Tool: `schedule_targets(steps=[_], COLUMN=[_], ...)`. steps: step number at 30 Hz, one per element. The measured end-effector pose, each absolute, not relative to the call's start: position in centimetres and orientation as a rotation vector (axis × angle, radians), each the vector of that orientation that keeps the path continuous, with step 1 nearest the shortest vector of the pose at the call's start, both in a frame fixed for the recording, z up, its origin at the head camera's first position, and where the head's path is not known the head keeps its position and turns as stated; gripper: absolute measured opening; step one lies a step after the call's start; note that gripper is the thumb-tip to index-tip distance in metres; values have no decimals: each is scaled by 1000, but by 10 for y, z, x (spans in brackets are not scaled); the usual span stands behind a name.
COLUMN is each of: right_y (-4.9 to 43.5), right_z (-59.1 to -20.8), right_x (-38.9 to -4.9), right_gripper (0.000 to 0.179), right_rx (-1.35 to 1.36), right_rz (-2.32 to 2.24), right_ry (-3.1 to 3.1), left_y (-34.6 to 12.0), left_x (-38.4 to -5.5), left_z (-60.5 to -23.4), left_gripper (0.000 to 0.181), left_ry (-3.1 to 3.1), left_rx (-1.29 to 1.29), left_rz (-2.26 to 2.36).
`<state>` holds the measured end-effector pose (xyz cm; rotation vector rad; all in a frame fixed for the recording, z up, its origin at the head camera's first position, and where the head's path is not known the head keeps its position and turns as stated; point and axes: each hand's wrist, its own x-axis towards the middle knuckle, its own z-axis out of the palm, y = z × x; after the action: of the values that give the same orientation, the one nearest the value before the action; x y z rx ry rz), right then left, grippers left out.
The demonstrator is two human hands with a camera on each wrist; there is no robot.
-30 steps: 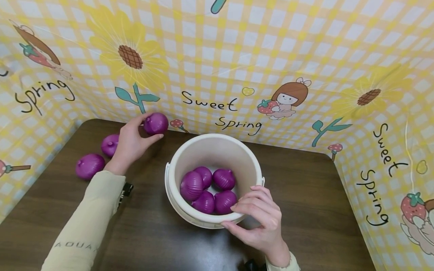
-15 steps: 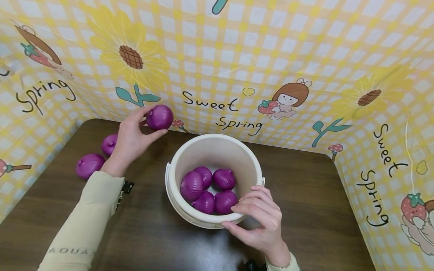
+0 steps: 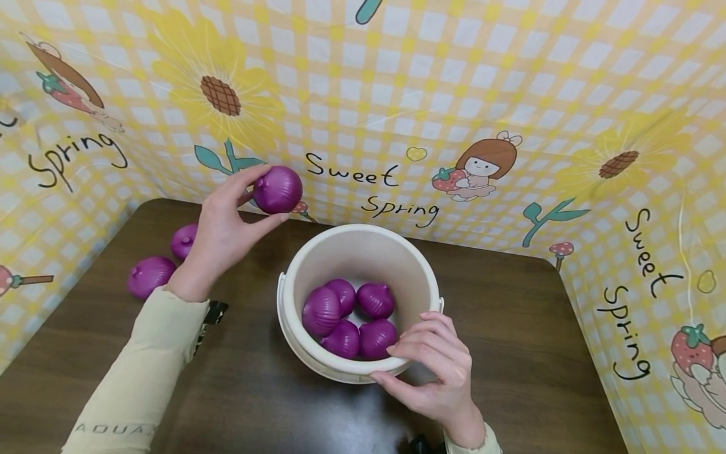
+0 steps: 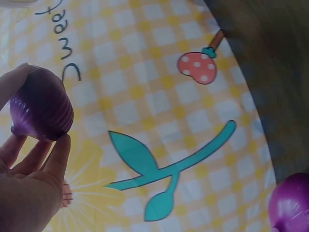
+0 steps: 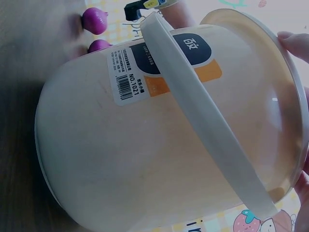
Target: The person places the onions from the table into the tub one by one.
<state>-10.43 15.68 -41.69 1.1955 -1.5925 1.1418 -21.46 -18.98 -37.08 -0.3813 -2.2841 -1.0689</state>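
My left hand (image 3: pixel 229 230) pinches a purple onion (image 3: pixel 278 190) between thumb and fingers, lifted above the back left of the table. In the left wrist view the same onion (image 4: pixel 42 104) sits between the thumb and several fingertips. A cream bucket (image 3: pixel 292 343) stands upright in the middle, with several purple onions (image 3: pixel 321 311) on its floor. My right hand (image 3: pixel 437 366) grips the bucket's near right rim, thumb outside and fingers over the edge. From the right wrist view, the bucket's side shows its handle (image 5: pixel 207 125) hanging down and a label (image 5: pixel 130 72).
Two more purple onions, one nearer (image 3: pixel 151 277) and one farther (image 3: pixel 184 242), lie on the dark wooden table (image 3: pixel 505 353) at the left, beside my left forearm. Yellow checked cloth (image 3: pixel 351 82) with printed figures rises behind the table and along both sides.
My left hand has raised the onion and carried it a little to the right, toward the bucket. The right hand and the bucket have stayed in place.
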Motion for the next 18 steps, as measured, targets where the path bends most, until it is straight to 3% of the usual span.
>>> schedule_targets(steps=[18], right_y=[156], right_z=[-417], right_x=[-102], right_gripper=[28], right_rx=[1199], right_rz=[1162], right_ry=[-1591], left_y=[-166], left_x=[-193], left_z=[-342], left_gripper=[80], left_ry=[-2140], left_rx=[-559], left_rz=[-1073])
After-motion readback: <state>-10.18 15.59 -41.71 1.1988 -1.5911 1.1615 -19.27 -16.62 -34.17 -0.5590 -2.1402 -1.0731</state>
